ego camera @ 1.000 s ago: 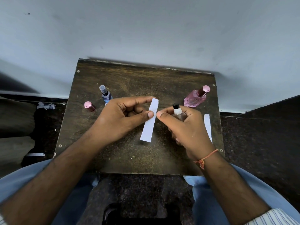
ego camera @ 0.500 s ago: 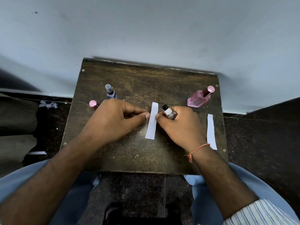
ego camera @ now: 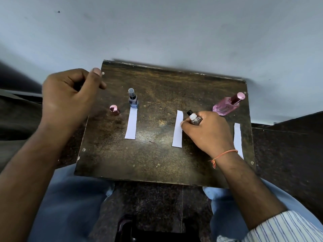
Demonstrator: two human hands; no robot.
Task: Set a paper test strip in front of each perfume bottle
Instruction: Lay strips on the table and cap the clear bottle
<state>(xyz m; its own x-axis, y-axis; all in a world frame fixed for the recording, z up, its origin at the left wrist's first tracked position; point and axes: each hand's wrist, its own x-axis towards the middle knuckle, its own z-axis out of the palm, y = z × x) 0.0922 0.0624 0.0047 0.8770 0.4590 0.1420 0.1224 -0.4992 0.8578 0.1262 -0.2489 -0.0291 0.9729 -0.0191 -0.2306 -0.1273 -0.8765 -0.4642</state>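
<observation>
On the dark wooden board (ego camera: 157, 163) stand a small blue spray bottle (ego camera: 133, 99) and a pink perfume bottle (ego camera: 227, 105). My right hand (ego camera: 206, 131) grips a small clear bottle with a black cap (ego camera: 193, 117), tilted, its fingertips touching the middle paper strip (ego camera: 178, 131). A second strip (ego camera: 131, 125) lies in front of the blue bottle. A third strip (ego camera: 238, 140) lies near the right edge, partly behind my wrist. My left hand (ego camera: 70, 96) hovers above the board's left rear corner, fingers curled, holding nothing visible.
A small pink cap (ego camera: 114, 110) stands left of the blue bottle. The board rests on my knees, close to a grey wall (ego camera: 157, 32). Dark floor lies on both sides and below.
My left hand has let go of the middle strip and lifted away to the left rear. The strip in front of the blue bottle is uncovered. My right hand keeps holding the small bottle.
</observation>
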